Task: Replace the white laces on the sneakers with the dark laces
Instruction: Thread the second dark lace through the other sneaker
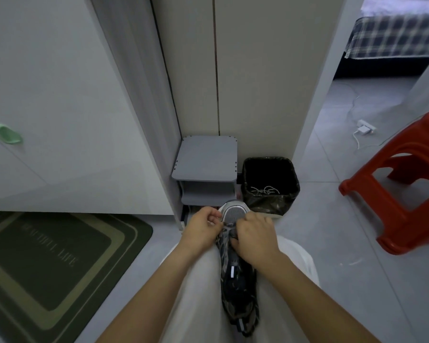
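Note:
A grey and dark sneaker (238, 276) lies lengthwise between my knees, its pale toe cap (234, 212) pointing away from me. My left hand (203, 222) has its fingers curled at the left side of the toe end and pinches a dark lace (227, 229) there. My right hand (254, 235) is curled over the eyelet rows, its fingers on the lacing and hiding most of it. White laces (264, 190) lie in a loose tangle at the bottom of the black-lined bin (270, 169) just beyond the shoe.
A small grey two-tier shelf (206, 162) stands against the wall, left of the bin. A red plastic stool (404, 191) is on the floor at the right. A dark green doormat (52, 261) lies at the left. A white charger and cable (364, 128) sit far right.

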Motion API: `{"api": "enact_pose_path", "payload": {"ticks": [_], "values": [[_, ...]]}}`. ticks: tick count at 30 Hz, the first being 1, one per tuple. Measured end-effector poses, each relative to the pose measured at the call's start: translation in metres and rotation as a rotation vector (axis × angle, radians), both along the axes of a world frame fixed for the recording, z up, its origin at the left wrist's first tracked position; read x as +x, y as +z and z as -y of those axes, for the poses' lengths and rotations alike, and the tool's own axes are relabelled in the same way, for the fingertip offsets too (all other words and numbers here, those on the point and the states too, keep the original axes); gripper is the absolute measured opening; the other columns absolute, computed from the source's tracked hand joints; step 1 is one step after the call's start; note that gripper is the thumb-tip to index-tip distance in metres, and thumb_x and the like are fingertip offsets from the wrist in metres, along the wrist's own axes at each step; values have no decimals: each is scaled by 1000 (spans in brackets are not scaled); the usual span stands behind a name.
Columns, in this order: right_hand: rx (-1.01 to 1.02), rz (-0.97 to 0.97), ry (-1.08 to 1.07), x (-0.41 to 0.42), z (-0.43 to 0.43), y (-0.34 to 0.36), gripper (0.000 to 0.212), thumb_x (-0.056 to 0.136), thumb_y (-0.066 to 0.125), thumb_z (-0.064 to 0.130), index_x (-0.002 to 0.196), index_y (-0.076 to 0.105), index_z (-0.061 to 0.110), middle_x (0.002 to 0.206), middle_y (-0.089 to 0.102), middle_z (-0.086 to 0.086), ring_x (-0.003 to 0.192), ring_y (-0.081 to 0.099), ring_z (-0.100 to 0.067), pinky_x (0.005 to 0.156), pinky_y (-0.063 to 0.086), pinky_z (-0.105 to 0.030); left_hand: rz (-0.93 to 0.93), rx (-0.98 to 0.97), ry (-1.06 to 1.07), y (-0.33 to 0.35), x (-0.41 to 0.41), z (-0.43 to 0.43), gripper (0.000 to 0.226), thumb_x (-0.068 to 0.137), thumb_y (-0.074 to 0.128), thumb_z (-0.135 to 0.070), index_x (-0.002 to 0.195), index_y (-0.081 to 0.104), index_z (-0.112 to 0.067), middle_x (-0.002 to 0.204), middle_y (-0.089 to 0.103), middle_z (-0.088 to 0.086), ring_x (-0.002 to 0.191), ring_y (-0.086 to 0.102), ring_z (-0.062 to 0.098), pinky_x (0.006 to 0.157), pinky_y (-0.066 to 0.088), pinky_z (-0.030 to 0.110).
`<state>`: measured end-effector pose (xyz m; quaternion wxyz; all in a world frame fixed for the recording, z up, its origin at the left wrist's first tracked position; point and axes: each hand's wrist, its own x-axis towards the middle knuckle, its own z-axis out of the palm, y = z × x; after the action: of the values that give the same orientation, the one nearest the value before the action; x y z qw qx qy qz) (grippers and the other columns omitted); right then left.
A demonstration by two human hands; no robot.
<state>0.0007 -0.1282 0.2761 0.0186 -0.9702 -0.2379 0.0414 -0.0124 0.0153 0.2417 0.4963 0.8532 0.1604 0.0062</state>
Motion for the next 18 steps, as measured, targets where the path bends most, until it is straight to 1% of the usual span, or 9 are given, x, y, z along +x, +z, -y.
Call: {"api": "enact_pose_path", "payload": {"ticks": [2, 5, 7, 8, 10, 12, 14, 16, 18], "values": [[4, -1, 8, 2, -4, -4, 27, 90, 51, 33, 111, 59, 17, 119, 54, -6, 114, 45, -26, 92, 31, -36, -1, -17, 8, -1, 1, -2, 18, 81, 59, -1, 89, 61, -18, 75, 57, -4, 64, 51, 10, 68, 45, 27], [53, -83, 17, 2, 3, -1, 26, 91, 50, 37, 106, 60, 18, 116, 55, -5, 113, 48, -26, 92, 33, -35, -47, -23, -60, -1, 0, -5, 16, 83, 60, -3, 92, 65, -15, 78, 60, -2, 67, 53, 11, 70, 47, 27], [121, -162, 18, 1, 17, 1, 16, 89, 52, 39, 89, 58, 24, 107, 57, -2, 108, 50, -23, 90, 35, -33, -61, -20, -108, 1, -1, -4, 12, 84, 62, -8, 89, 66, -18, 80, 63, -1, 68, 54, 9, 71, 48, 28], [157, -209, 19, -1, 25, 4, 16, 89, 54, 38, 77, 52, 27, 100, 56, 1, 104, 50, -21, 88, 35, -32, -64, -1, -121, 1, -2, -4, 12, 84, 62, -11, 86, 65, -22, 80, 64, -2, 67, 55, 8, 72, 49, 29], [223, -310, 39, -3, 39, 11, 30, 87, 57, 37, 64, 41, 30, 86, 50, 8, 93, 48, -16, 83, 34, -30, -71, 48, -136, -1, -3, -4, 12, 82, 64, -16, 80, 63, -28, 77, 63, -7, 67, 55, 7, 74, 51, 32], [270, -391, 78, -7, 50, 19, 32, 86, 60, 36, 61, 40, 31, 78, 47, 11, 82, 47, -11, 80, 37, -28, -80, 71, -152, -3, -3, -4, 12, 80, 66, -18, 78, 62, -30, 75, 62, -10, 68, 56, 7, 75, 52, 35], [322, -466, 115, -10, 60, 22, 29, 84, 62, 38, 61, 46, 29, 76, 52, 7, 75, 50, -9, 77, 44, -29, -81, 71, -156, -2, -3, -3, 11, 80, 66, -19, 77, 62, -29, 75, 63, -9, 69, 57, 8, 77, 54, 38], [331, -501, 141, -11, 66, 24, 26, 81, 62, 44, 62, 51, 31, 78, 56, 6, 73, 54, -7, 73, 50, -33, -69, 66, -154, 0, -4, -2, 8, 80, 66, -22, 78, 63, -29, 78, 65, -8, 71, 58, 9, 79, 54, 40], [304, -521, 158, -9, 70, 24, 25, 80, 60, 48, 61, 50, 34, 78, 57, 7, 72, 54, -8, 72, 52, -34, -51, 65, -163, 1, -5, -2, 3, 81, 64, -26, 79, 64, -28, 80, 66, -7, 73, 59, 10, 79, 54, 41]]}}
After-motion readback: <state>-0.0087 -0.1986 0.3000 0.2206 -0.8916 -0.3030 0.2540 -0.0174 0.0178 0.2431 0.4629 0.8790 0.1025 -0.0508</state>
